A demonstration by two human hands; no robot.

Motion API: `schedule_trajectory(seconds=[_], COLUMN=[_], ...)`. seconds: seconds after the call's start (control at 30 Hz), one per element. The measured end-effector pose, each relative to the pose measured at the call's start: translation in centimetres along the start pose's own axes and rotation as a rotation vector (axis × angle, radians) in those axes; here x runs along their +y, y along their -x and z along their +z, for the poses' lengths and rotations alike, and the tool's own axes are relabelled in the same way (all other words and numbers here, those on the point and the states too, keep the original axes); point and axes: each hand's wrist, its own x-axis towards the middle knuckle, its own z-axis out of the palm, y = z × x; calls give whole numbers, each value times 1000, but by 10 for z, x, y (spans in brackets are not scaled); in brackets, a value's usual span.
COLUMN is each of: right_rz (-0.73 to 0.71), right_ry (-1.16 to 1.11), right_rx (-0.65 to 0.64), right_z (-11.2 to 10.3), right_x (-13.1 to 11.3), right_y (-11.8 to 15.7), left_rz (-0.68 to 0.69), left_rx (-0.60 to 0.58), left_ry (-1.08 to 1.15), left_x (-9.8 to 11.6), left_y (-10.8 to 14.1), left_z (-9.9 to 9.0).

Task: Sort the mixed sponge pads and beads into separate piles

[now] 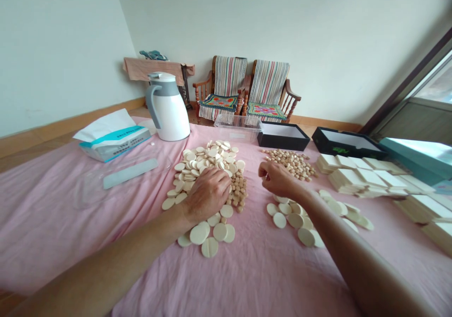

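Observation:
My left hand (209,192) rests palm down on a pile of pale round discs (192,162), its fingers bent together beside small tan wooden pieces (238,192). Whatever lies under those fingers is hidden. Held just above the pink cloth (254,260), my right hand (277,178) is closed, fingers curled, at the near left edge of a second heap of small wooden pieces (296,165). What it holds, if anything, cannot be made out. Larger discs (295,220) lie under and beside the right wrist and forearm, and more (210,247) lie near the left wrist.
A white and grey jug (172,117) and a tissue pack (116,140) stand at the back left. Behind the piles are a clear tray (238,126) and black boxes (282,140). Stacked pale squares (353,178) and a teal box (420,159) are at the right.

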Motion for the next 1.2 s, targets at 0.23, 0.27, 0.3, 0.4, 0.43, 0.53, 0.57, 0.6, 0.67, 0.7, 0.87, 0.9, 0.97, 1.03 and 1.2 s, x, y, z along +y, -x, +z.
schedule_trajectory(seconds=[0.23, 0.27, 0.3, 0.4, 0.43, 0.53, 0.57, 0.6, 0.67, 0.7, 0.87, 0.9, 0.97, 1.03, 1.2], right_rz=[158, 93, 29, -126, -158, -169, -153, -139, -113, -96, 65, 114, 189, 174, -201], right_ry=[67, 5, -60, -189, -199, -195, -196, -199, -187, -171, -21, 12, 49, 28, -115], right_rx=[310, 283, 246, 138, 111, 68, 67, 70, 84, 94, 225, 280, 391, 436, 216], right_z=[-5, -3, 0, 15, 20, 32, 34, 35, 35, 34, 20, 17, 13, 14, 27], right_x=[22, 16, 9, -12, -17, -25, -26, -27, -24, -22, 9, 17, 28, 31, 9], right_y=[-4, -4, -5, -5, -5, -4, -3, -3, -3, -4, -9, -10, -12, -12, -12], left_rz=[-64, -72, -80, -99, -103, -103, -100, -96, -89, -88, -95, -98, -102, -99, -96], left_rx=[-8, -7, -6, -5, -7, -10, -9, -8, -5, -3, -6, -11, -24, -29, -16], left_ry=[-23, -22, -21, -19, -18, -19, -20, -20, -21, -22, -27, -27, -31, -36, -37], left_x=[2, 2, 1, 1, 1, 0, 0, 0, 0, 0, 0, 0, 1, 1, 0], left_y=[-1, -1, 0, 0, 0, 0, 0, 0, 0, 0, 0, 0, 0, 0, 0], left_z=[-2, -1, -1, 0, 0, -1, -1, -1, -1, -1, -1, -1, -1, -1, -1])
